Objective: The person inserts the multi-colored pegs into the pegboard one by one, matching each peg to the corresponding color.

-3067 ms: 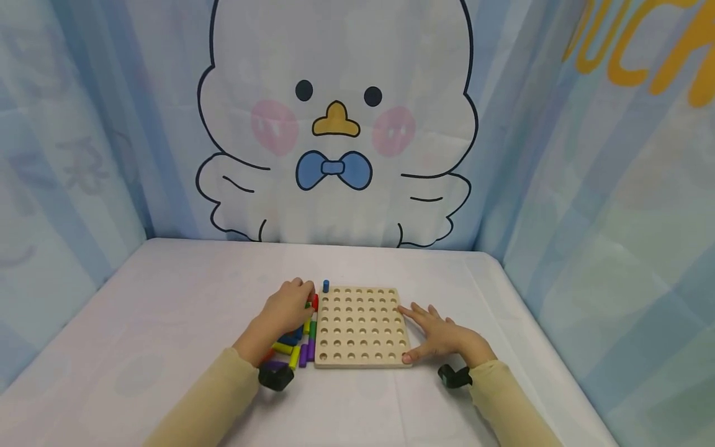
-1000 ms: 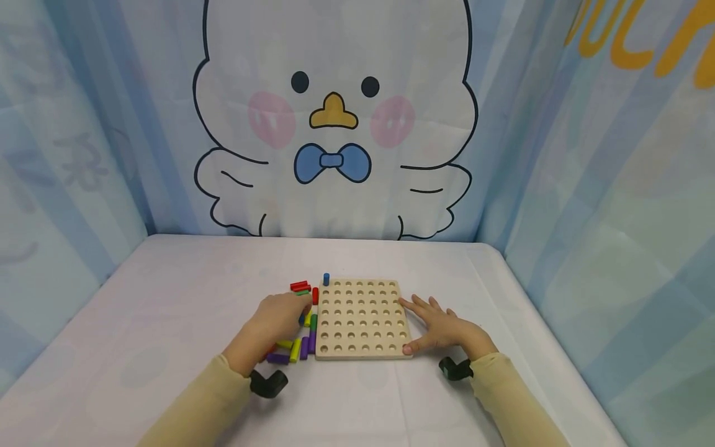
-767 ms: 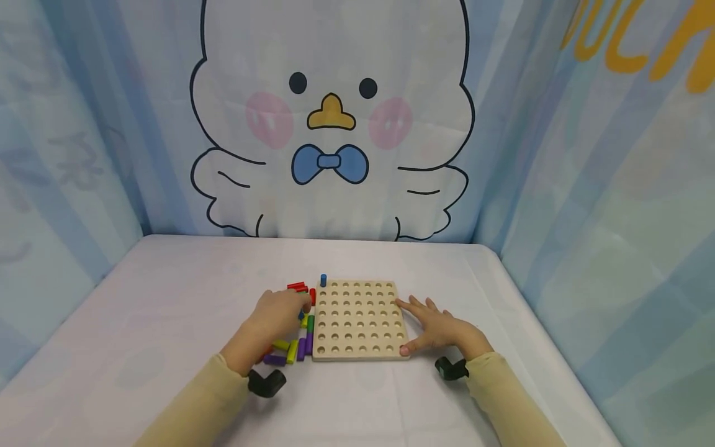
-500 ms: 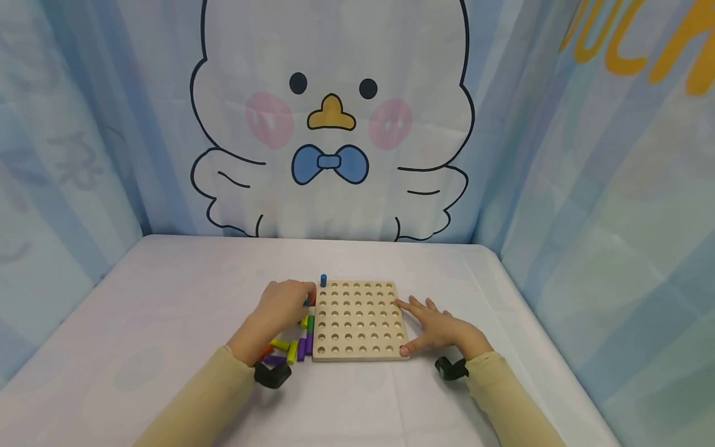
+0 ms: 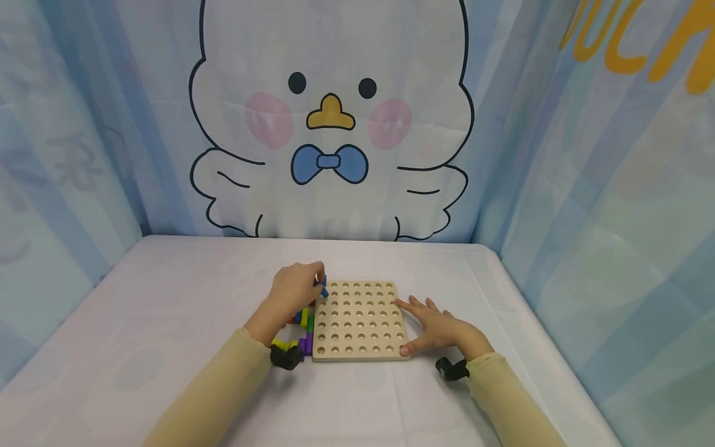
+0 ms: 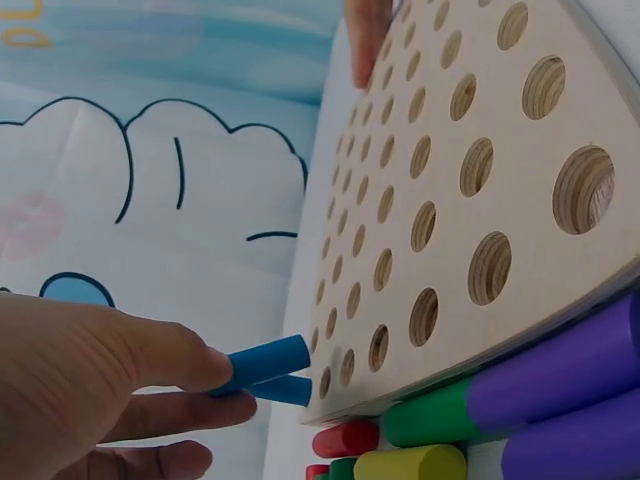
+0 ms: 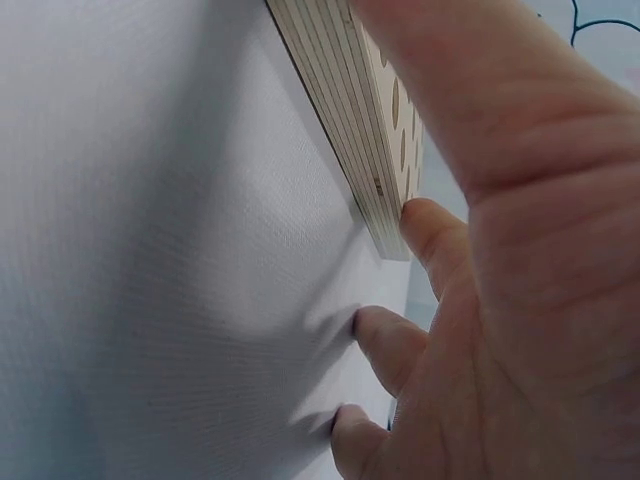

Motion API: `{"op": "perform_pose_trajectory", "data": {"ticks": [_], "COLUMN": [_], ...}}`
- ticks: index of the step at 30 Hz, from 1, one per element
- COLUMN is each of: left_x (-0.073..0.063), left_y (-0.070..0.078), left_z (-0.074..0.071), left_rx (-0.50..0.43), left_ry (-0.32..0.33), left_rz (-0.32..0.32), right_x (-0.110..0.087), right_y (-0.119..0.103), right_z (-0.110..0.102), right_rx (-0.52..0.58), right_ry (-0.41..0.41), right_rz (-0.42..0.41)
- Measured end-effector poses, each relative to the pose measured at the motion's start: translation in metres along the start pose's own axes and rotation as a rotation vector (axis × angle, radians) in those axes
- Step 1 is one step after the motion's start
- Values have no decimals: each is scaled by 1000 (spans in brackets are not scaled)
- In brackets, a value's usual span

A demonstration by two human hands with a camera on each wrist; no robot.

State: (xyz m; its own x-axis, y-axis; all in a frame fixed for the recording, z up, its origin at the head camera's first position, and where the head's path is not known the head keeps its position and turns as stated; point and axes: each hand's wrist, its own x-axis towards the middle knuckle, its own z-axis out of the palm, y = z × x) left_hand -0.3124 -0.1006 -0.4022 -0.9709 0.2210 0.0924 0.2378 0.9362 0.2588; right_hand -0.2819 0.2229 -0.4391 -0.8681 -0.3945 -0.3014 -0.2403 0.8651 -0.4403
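My left hand (image 5: 293, 288) pinches a blue peg (image 6: 270, 362) between thumb and finger, above the far left corner of the pale wooden pegboard (image 5: 363, 359). A second blue peg (image 6: 287, 391) stands in the corner hole, just behind the held one. Both pegs are partly covered by fingers in the head view. My right hand (image 5: 444, 329) lies at the board's right side with fingers spread; its thumb and a fingertip touch the board's edge. In the right wrist view, two other fingertips (image 7: 385, 340) reach down to the tablecloth.
Loose pegs lie along the board's left side: purple (image 6: 560, 365), green (image 6: 430, 412), yellow (image 6: 410, 462) and red (image 6: 346, 438), partly hidden under my left arm in the head view. A white cloth covers the table (image 5: 184, 298). Printed curtains (image 5: 335, 205) stand behind and beside it.
My left hand has moved from the loose pegs up and right to the board's far left corner, carrying a blue peg. The right hand stays in place.
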Motion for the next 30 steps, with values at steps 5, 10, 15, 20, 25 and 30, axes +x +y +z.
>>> {"op": "perform_pose_trajectory", "data": {"ticks": [5, 10, 15, 20, 25, 30], "left_x": [5, 11, 17, 20, 22, 23], "left_y": [-1, -1, -1, -1, 0, 1], "left_z": [9, 16, 22, 27, 29, 31], "left_rx": [-76, -107, -120, -117, -122, -111], "left_ry": [104, 215, 250, 239, 222, 205], "left_rz": [15, 48, 68, 68, 61, 59], "right_x": [-1, -2, -2, -1, 0, 0], "right_y": [-1, 0, 1, 1, 1, 1], "right_z": [-1, -2, -1, 0, 0, -1], "right_rx": [-3, -4, -9, -11, -15, -13], "right_ry": [2, 0, 2, 4, 2, 2], "right_rz": [5, -3, -4, 3, 2, -5]}}
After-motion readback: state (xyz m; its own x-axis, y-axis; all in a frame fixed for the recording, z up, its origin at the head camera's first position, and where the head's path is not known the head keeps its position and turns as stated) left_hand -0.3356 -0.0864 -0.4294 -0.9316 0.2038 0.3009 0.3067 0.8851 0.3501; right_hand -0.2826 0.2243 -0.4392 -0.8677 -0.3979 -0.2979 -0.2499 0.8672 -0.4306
